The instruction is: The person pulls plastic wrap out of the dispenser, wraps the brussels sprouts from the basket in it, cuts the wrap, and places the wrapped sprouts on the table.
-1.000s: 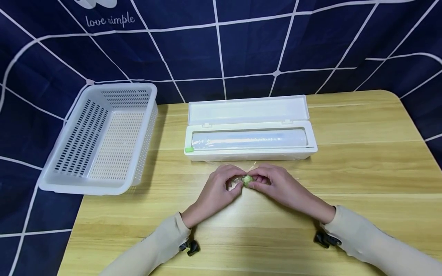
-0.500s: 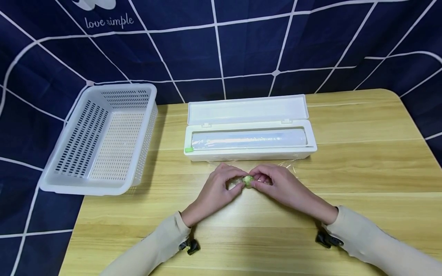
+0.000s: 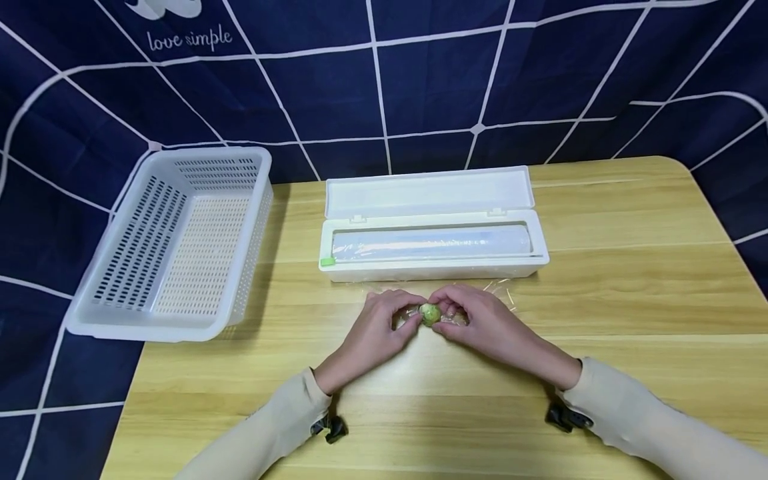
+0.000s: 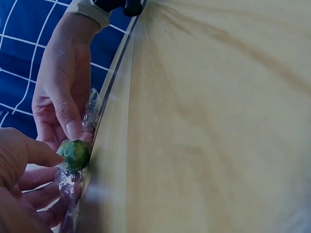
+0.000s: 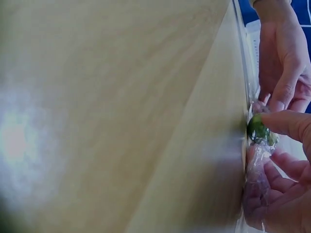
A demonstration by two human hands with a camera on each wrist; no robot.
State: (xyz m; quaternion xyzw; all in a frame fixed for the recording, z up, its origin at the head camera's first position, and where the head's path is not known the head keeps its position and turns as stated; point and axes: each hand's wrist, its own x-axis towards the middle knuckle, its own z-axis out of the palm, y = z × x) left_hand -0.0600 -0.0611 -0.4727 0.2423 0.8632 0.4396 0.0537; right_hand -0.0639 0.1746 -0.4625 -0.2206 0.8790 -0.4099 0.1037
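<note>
A small round green vegetable that looks like a Brussels sprout [image 3: 429, 314] sits between both hands, low over the table just in front of the white box. Clear cling film [image 4: 69, 183] is wrapped round it, with crumpled ends trailing to both sides. My left hand [image 3: 384, 327] pinches its left side between thumb and forefinger. From the right, my right hand [image 3: 480, 327] holds it by thumb and forefinger, the other fingers curled behind over loose film. In the right wrist view the right thumb presses on the wrapped sprout [image 5: 257, 128].
Behind the hands stands a white dispenser box [image 3: 435, 270], lid raised, with a roll of cling film [image 3: 432, 241] inside and a green slider at its left. A white perforated basket [image 3: 252, 247] stands at the left. A dark blue checked cloth [image 3: 324, 80] hangs behind the wooden table [image 3: 624, 267].
The right fingers have shifted and spread a little around the sprout, showing more film beneath them. The sprout has turned slightly between the fingers. Left hand, box and basket stay put.
</note>
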